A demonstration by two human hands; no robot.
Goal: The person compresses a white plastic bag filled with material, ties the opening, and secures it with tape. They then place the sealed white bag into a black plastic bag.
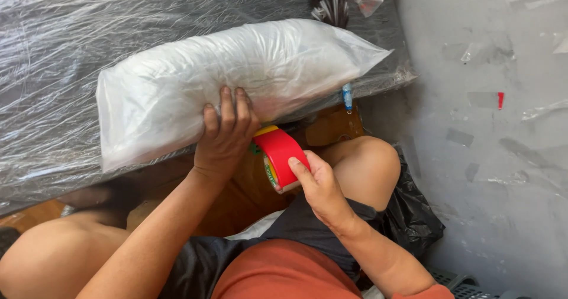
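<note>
A long white package wrapped in clear plastic (236, 80) lies across a plastic-covered surface (53, 50). My left hand (225, 134) presses on the package's near edge, fingers curled over it. My right hand (319, 187) grips a red tape dispenser with a yellow and white roll (279, 156), held just under the package's edge, touching or nearly touching it beside my left hand.
My bare knees (364, 163) sit below the package, with brown cardboard (331, 127) between them. A black plastic bag (414, 216) lies by my right leg. A grey floor (503, 157) with bits of tape is on the right. A blue-capped object (347, 96) hangs at the surface's edge.
</note>
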